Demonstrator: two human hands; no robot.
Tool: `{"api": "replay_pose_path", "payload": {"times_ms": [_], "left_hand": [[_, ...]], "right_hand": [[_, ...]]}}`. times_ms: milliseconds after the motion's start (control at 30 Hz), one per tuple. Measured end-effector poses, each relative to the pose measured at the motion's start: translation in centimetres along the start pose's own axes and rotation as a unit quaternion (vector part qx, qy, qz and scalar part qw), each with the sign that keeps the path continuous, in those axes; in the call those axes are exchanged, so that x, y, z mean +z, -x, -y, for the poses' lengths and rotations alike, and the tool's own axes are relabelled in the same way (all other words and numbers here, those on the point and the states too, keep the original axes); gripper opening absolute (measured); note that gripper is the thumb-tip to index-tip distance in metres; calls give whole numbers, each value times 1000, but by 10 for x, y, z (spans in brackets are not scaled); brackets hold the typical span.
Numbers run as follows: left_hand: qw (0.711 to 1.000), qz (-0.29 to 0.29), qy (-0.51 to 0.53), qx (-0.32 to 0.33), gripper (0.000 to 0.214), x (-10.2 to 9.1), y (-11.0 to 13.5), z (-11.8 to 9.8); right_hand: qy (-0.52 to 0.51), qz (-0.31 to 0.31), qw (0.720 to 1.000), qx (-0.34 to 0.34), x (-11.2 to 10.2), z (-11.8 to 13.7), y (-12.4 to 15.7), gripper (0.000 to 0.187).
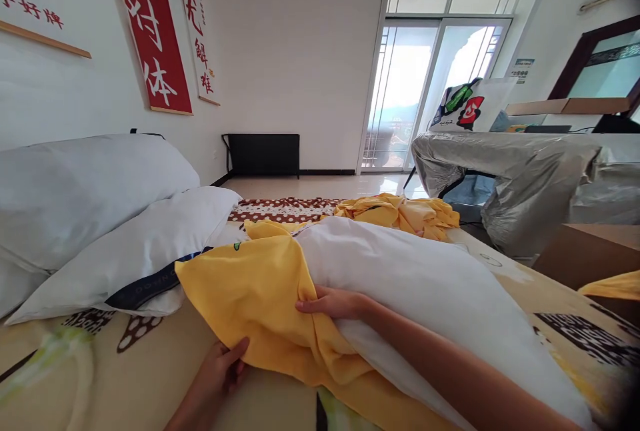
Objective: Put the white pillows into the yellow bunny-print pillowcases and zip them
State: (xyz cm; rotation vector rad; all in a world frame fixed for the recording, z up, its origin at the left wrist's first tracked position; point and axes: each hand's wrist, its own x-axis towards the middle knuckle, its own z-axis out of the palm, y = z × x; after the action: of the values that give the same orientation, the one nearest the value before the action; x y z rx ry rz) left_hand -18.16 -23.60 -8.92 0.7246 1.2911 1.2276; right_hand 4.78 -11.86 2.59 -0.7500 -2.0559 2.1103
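Observation:
A plump white pillow (400, 264) lies on the bed in front of me, with a yellow pillowcase (270, 277) spread over its left end and along its near side. My right hand (333, 302) reaches across the pillow and grips a fold of the yellow cloth, fingertips pointing left. Lower down, my left hand (225, 365) pinches the pillowcase's near edge between thumb and fingers; some of those fingers are hidden under it. The far left corner of the pillowcase lies flat, close to another white pillow (145, 244) with a dark blue band.
More white pillows (95, 184) are piled at the left. Crumpled yellow fabric (400, 211) lies at the bed's far side. To the right stand a table under silvery sheeting (525, 171) and a cardboard box (595, 251). A black folded panel (263, 154) leans against the back wall.

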Motion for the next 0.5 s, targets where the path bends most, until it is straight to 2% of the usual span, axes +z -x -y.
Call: {"api": "replay_pose_path", "payload": {"times_ms": [100,200,333,500], "left_hand": [[1000,-11,27,-8,53,-5,16,6],[991,-45,128,-10,24,10,26,0],[965,-39,254,-46,60,41,29,-14],[958,-47,276,-57,58,59,26,-20]], "right_hand": [[18,19,1000,4,-1,-6,-5,65],[15,39,999,7,0,-16,-12,63],[15,51,998,15,1,-28,-22,63],[22,49,998,34,5,-28,-25,59]]}}
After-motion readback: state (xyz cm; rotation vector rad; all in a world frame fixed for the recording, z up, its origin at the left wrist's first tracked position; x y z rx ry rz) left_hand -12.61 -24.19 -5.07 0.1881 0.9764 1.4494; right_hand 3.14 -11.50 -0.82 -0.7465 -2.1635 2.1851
